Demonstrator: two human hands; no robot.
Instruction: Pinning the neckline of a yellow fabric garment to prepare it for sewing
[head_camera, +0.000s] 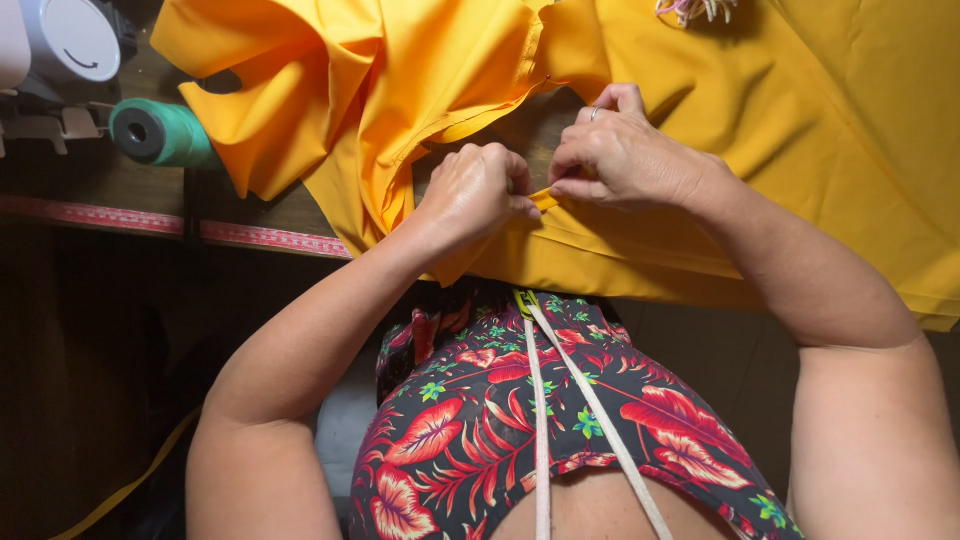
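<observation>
A large piece of orange-yellow fabric (800, 130) lies spread and bunched over a dark wooden table (130, 180). My left hand (478, 190) and my right hand (620, 155) meet at a folded edge of the cloth near the table's front. Both pinch a small fold of it between thumb and fingers, the fingertips almost touching. There is a ring on a finger of my right hand. A white measuring tape (560, 390) hangs down from my neck over my floral top.
A teal thread cone (160, 132) lies on its side at the left, beside a white sewing machine (60, 40). A red ruler strip (180, 228) runs along the table's front edge. A tangle of pale threads (695, 10) sits at the top.
</observation>
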